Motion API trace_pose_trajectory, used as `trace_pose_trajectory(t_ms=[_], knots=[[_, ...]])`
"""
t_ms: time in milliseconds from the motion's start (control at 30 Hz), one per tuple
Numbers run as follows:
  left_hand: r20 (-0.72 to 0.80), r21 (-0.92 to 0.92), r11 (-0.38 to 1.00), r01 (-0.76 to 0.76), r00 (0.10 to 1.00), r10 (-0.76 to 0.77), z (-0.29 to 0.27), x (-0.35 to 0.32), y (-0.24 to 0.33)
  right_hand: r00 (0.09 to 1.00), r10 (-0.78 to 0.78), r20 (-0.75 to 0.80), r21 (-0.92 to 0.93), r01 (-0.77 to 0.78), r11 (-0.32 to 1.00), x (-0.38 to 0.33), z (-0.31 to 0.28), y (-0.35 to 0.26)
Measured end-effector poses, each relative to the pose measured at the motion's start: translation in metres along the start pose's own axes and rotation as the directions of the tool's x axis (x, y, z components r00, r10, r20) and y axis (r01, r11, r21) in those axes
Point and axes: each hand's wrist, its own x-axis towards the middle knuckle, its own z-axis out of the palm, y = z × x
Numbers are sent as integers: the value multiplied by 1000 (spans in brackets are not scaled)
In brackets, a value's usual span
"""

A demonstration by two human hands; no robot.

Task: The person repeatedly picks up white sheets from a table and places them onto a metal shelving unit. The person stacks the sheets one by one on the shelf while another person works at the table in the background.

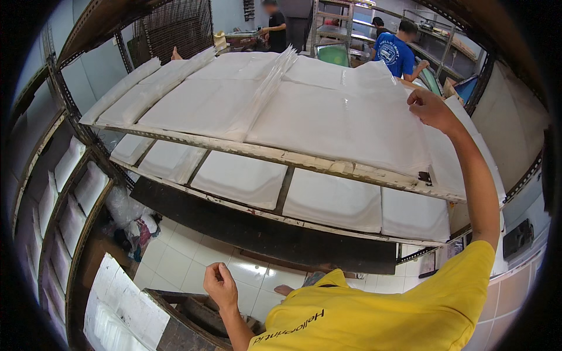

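Nearest, at lower right: yellow shirt (pixel 374 319), soft knit. Lower centre: left hand (pixel 219 285), loosely closed into a fist, fingertips pinched together, holding nothing visible, raised above pale glossy floor tiles (pixel 175 263). Just left of it: a dark wooden bench edge (pixel 175 324) with white sheets (pixel 120 304) stacked flat beside it. Farther left on the floor: a crumpled bundle of clear plastic bags (pixel 132 219).

Along the left wall: a tall metal rack (pixel 58 234), each tier filled with white rectangular packs (pixel 70 219), smooth and slightly puffed.

Middle distance: a long slatted drying rack of rusted metal strips (pixel 328 167). Lower tier: five white flat bags (pixel 333 199) laid side by side, matte and pillow-like, above a dark board (pixel 263 228).

Upper tier: broad white sheets of thin fabric or plastic (pixel 333 123), overlapping, faintly glossy, with a ridge of fanned edges (pixel 266 88) running near to far through the middle. Right hand (pixel 430 108), arm extended up and away, fingers curled and gripping the far right corner of the topmost sheet, which lies on the right part of this upper tier.

Far background: wire mesh panel (pixel 175 26) at left; metal shelving (pixel 339 35); a person in a black shirt (pixel 275 29) and a person in a blue shirt (pixel 395 52) bent over a work table.
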Motion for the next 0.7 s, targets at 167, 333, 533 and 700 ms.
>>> trace_pose_trajectory(t_ms=[167,333,533,700], knots=[[-21,4,1000,8,1000,-7,-2,-1,0,998,-40,54,-129,47,990,1,-1,-1],[-9,3,999,32,999,-32,-1,-4,-7,991,-75,115,-324,109,940,4,0,2],[-11,-22,1000,-17,1000,16,14,-2,-4,935,-351,-41,-396,307,865,6,-39,-56],[-117,70,994,85,990,-76,-28,-16,-9,575,-814,-77,-294,767,570,16,-16,-232]])
